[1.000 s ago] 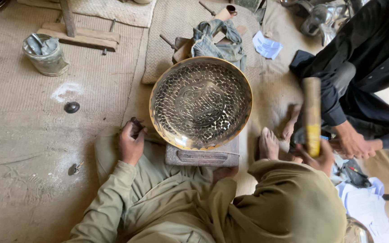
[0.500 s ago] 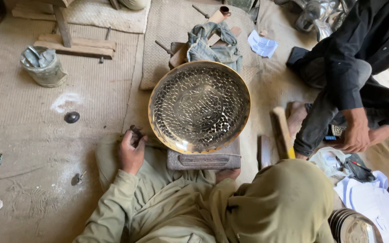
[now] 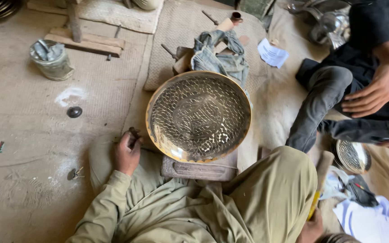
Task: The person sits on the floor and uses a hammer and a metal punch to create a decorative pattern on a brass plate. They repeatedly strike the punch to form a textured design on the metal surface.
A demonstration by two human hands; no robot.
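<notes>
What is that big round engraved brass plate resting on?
The big round engraved brass plate lies on a flat rectangular block, whose near edge shows below the rim. The rest of the block, and anything else beneath, is covered by the plate.

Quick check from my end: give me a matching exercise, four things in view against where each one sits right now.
Things:
1. engraved brass tray
2. metal can
3. left hand
4. wooden mallet

Places:
A. far left, beside the wooden planks
B. right of the person's raised knee, handle in the right hand
C. centre, propped on a flat block
D. just left of the tray, fingers around a small dark tool

Pairs: 1-C, 2-A, 3-D, 4-B
</notes>
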